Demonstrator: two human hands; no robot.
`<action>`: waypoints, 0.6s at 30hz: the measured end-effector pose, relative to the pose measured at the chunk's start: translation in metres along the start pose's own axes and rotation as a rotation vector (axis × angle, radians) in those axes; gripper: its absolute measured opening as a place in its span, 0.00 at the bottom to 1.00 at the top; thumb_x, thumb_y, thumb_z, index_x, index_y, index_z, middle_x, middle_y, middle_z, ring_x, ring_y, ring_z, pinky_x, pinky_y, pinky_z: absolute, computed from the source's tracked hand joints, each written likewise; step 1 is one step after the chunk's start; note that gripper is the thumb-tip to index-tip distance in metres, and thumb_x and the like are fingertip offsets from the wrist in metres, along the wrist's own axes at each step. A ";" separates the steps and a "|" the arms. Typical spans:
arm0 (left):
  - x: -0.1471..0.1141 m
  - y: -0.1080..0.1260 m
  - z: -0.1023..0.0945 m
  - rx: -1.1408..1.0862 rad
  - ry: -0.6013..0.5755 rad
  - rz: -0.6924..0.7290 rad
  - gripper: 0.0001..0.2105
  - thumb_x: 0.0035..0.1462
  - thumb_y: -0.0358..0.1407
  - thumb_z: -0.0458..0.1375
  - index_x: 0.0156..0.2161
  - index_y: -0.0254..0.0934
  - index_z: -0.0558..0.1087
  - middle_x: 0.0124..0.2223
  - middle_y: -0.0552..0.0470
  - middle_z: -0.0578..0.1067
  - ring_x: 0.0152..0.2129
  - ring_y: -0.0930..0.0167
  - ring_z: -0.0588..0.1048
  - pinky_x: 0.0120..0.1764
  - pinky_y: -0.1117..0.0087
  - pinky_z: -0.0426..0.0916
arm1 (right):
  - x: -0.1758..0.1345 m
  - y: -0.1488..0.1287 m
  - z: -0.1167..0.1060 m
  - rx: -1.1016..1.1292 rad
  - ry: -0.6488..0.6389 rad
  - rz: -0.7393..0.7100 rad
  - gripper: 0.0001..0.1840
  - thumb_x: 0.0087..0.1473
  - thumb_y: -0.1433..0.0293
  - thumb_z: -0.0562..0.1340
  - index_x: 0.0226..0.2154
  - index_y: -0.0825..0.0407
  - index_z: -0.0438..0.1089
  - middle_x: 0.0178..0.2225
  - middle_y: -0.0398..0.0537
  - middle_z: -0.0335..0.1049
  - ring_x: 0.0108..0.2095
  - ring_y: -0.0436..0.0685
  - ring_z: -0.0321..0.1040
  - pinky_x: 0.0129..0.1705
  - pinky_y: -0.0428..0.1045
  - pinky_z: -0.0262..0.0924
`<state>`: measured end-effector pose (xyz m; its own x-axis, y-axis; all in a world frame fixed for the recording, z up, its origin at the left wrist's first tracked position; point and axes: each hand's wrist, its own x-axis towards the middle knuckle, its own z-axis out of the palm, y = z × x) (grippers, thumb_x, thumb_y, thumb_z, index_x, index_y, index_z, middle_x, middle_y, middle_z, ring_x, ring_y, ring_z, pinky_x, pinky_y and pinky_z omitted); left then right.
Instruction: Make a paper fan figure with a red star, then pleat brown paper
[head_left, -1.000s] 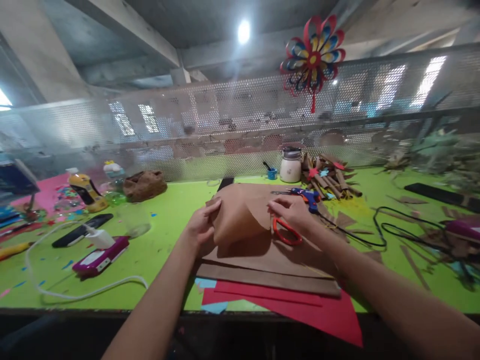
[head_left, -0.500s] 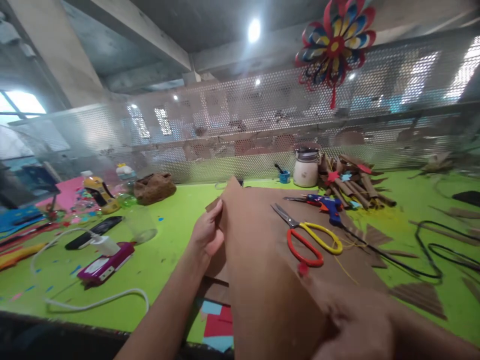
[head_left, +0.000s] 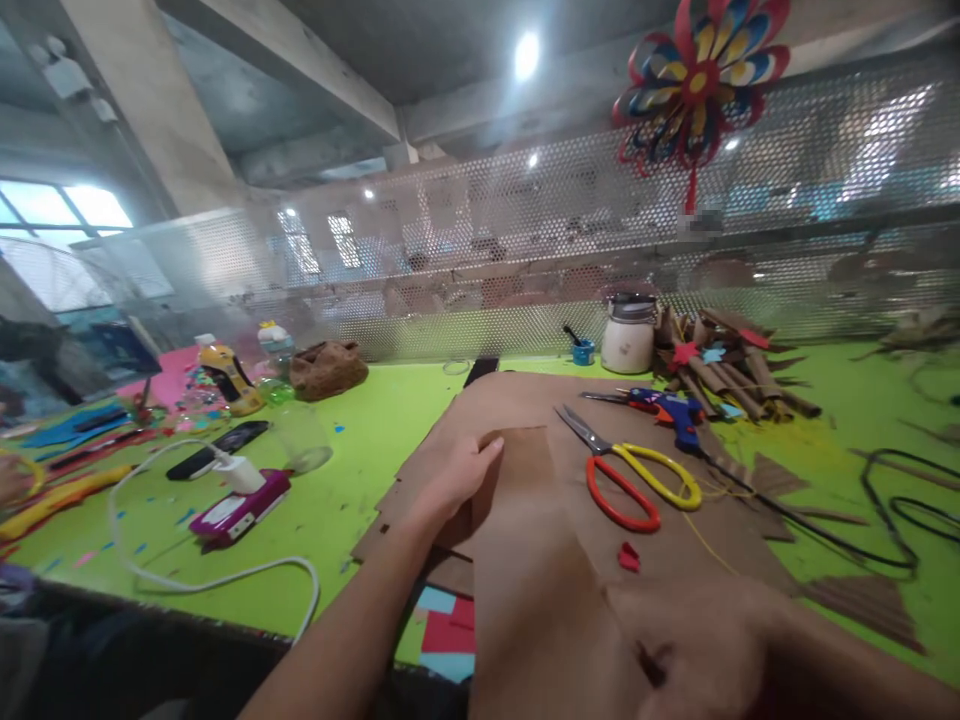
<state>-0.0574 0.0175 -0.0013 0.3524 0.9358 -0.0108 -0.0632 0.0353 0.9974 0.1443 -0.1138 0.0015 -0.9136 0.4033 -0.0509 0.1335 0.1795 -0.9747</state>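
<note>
a bright green table (head_left: 405,415) fills the lower half of the view, backed by a perforated metal partition (head_left: 480,260) under a concrete ceiling with a lit lamp (head_left: 527,56). a red, blue and yellow flower ornament (head_left: 697,85) hangs above the right of it. near the partition stands a white jar (head_left: 628,342), just beside a heap of brown paper rolls (head_left: 720,370); on the left lies a purple power strip (head_left: 241,508). in the middle, flat cardboard (head_left: 540,392) lies under scissors (head_left: 606,448) with spread handles, one red and one yellow, and a blue glue gun (head_left: 671,408). over the cardboard, left of the scissors, a brown sheet (head_left: 532,590) runs from the left hand toward the near edge. the left hand (head_left: 469,475) pinches its far left edge, thumb uppermost, the forearm slanting up from below. the right hand (head_left: 705,640), blurred, sits lower at the sheet's near right side; whether its fingers are closed on the paper i cannot tell.
</note>
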 end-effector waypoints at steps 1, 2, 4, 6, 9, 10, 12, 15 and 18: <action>-0.001 0.001 0.002 0.046 0.008 -0.003 0.07 0.48 0.34 0.61 0.34 0.36 0.76 0.28 0.48 0.78 0.31 0.61 0.76 0.35 0.65 0.67 | -0.003 -0.005 -0.006 -0.033 0.050 0.026 0.34 0.40 0.42 0.58 0.29 0.59 0.73 0.26 0.48 0.72 0.28 0.52 0.68 0.30 0.43 0.62; -0.003 0.003 0.004 0.086 0.008 -0.011 0.08 0.48 0.35 0.61 0.35 0.35 0.76 0.30 0.47 0.79 0.30 0.62 0.76 0.34 0.65 0.68 | -0.007 -0.010 -0.014 -0.092 0.049 0.101 0.32 0.43 0.45 0.58 0.28 0.58 0.74 0.26 0.48 0.72 0.27 0.51 0.68 0.29 0.43 0.61; -0.006 0.007 0.007 0.112 -0.031 -0.034 0.10 0.49 0.37 0.61 0.36 0.34 0.76 0.32 0.45 0.79 0.29 0.62 0.76 0.33 0.65 0.68 | -0.018 -0.018 -0.034 -0.162 0.212 0.230 0.32 0.49 0.45 0.54 0.21 0.57 0.73 0.17 0.46 0.68 0.19 0.48 0.63 0.23 0.42 0.57; -0.010 0.009 0.012 0.070 -0.104 -0.052 0.12 0.50 0.38 0.60 0.39 0.33 0.75 0.35 0.42 0.78 0.30 0.62 0.76 0.32 0.66 0.69 | -0.024 -0.017 -0.053 -0.221 0.513 0.285 0.34 0.53 0.47 0.49 0.16 0.56 0.70 0.13 0.45 0.63 0.14 0.46 0.57 0.18 0.43 0.53; -0.014 0.009 0.021 -0.040 -0.202 -0.071 0.15 0.50 0.38 0.61 0.42 0.31 0.74 0.38 0.38 0.77 0.31 0.63 0.77 0.32 0.66 0.69 | -0.020 0.000 -0.074 -0.282 1.095 0.155 0.26 0.49 0.49 0.57 0.19 0.55 0.70 0.13 0.42 0.63 0.13 0.46 0.54 0.16 0.43 0.50; -0.015 0.009 0.024 -0.075 -0.229 -0.077 0.16 0.49 0.37 0.61 0.43 0.30 0.74 0.38 0.37 0.77 0.31 0.63 0.77 0.33 0.66 0.69 | -0.016 0.007 -0.078 -0.252 1.153 0.091 0.22 0.47 0.51 0.60 0.26 0.54 0.73 0.17 0.43 0.67 0.16 0.47 0.58 0.19 0.44 0.54; -0.017 0.009 0.030 -0.108 -0.291 -0.094 0.17 0.49 0.37 0.62 0.44 0.30 0.73 0.39 0.37 0.77 0.32 0.63 0.77 0.35 0.66 0.70 | -0.007 0.018 -0.079 -0.142 1.160 0.019 0.21 0.44 0.55 0.64 0.35 0.54 0.72 0.21 0.42 0.69 0.19 0.48 0.62 0.22 0.44 0.57; -0.018 0.011 0.033 -0.074 -0.369 -0.118 0.17 0.49 0.37 0.61 0.45 0.33 0.73 0.40 0.39 0.77 0.34 0.62 0.76 0.36 0.66 0.69 | 0.005 0.023 -0.071 0.065 1.050 -0.016 0.19 0.41 0.59 0.67 0.31 0.57 0.72 0.22 0.43 0.70 0.21 0.48 0.63 0.23 0.44 0.57; -0.015 0.017 0.032 -0.020 -0.398 -0.113 0.15 0.49 0.36 0.62 0.43 0.33 0.74 0.41 0.40 0.77 0.34 0.64 0.76 0.35 0.68 0.69 | 0.011 0.021 -0.063 0.308 1.009 -0.077 0.17 0.39 0.62 0.69 0.29 0.58 0.72 0.21 0.44 0.71 0.20 0.49 0.65 0.24 0.45 0.59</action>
<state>-0.0337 -0.0077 0.0180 0.6917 0.7169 -0.0872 -0.0207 0.1404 0.9899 0.1613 -0.0493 -0.0059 -0.1543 0.9848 0.0803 -0.1439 0.0580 -0.9879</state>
